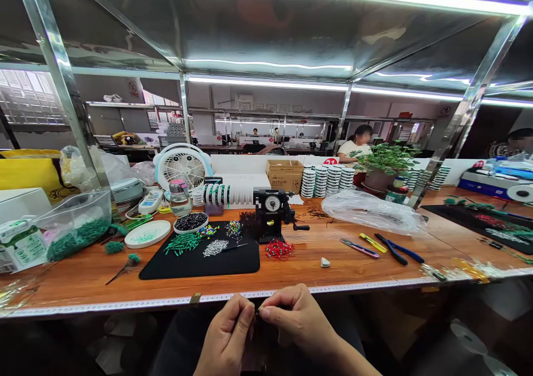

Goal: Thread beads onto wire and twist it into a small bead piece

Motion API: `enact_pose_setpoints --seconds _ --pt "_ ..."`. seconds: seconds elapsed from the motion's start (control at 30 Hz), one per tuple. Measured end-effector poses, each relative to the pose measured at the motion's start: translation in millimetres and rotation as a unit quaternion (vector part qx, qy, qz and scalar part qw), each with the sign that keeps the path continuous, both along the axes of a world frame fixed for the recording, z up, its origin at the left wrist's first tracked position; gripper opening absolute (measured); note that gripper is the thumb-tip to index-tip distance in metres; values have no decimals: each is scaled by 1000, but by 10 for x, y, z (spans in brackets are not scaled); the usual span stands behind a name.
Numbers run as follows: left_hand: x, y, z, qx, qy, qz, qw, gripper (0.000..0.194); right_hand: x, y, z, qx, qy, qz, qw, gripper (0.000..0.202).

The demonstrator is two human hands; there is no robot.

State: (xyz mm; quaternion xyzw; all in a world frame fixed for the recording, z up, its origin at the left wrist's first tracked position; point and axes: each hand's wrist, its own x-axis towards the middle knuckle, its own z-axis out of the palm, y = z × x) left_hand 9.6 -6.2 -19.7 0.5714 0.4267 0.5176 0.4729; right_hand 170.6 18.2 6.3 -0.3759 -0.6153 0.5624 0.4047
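My left hand (231, 334) and my right hand (297, 320) meet just below the front edge of the table, fingertips nearly touching. Both are closed in a pinch around something small and dark, too small to name. Beyond them lies a black mat (200, 267) bearing green tube-like pieces (183, 242), silvery small parts (215, 247) and multicoloured beads (234, 230). A black winding machine with a dial and crank (272, 212) stands behind the mat's right side. Red strung pieces (278, 249) lie at its foot.
At right are tweezers (360, 248), a yellow-handled tool (373, 243), blue-handled pliers (400, 249) and a small white lump (325, 262). A bowl of black beads (190, 223), a white dish (147, 234) and a fan (183, 165) stand left. Stacked spools (328, 180) stand behind. A person (358, 145) sits opposite.
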Motion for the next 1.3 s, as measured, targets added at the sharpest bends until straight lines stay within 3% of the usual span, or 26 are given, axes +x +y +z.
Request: enact_pose_setpoints --seconds 0.27,0.43,0.6,0.73,0.8,0.87,0.97,1.07,1.2,1.23,1.3 --pt "-38 -13 -31 -33 -69 1 997 34 21 -11 0 32 -13 -15 999 30" --pt "1 -47 63 -120 -177 -14 977 35 25 -22 -4 72 -10 -24 997 29" --pt "-38 -94 193 -149 -182 -30 971 35 149 -47 -23 152 -109 -62 980 28" --pt "-80 -127 312 -108 -59 -61 990 37 306 -62 42 212 -192 -118 951 39" --pt "-73 -123 341 -88 21 -93 992 40 306 -92 80 241 -169 -96 951 38" --pt "-61 -106 339 -34 101 -105 989 41 242 -130 81 226 -121 -26 966 37" --pt "-66 -77 308 56 224 -95 968 41 101 -169 -1 147 -78 57 984 24" --pt "-94 -64 285 69 297 -97 948 38 26 -170 -119 114 -91 35 989 17" --pt "-131 12 306 53 351 -137 925 38 62 -161 -213 155 -118 7 981 18" --pt "-149 72 324 48 377 -124 917 39 78 -164 -223 151 -120 -2 981 17" --pt "-208 272 373 68 459 -42 885 39 101 -176 -237 108 -109 -15 988 17"
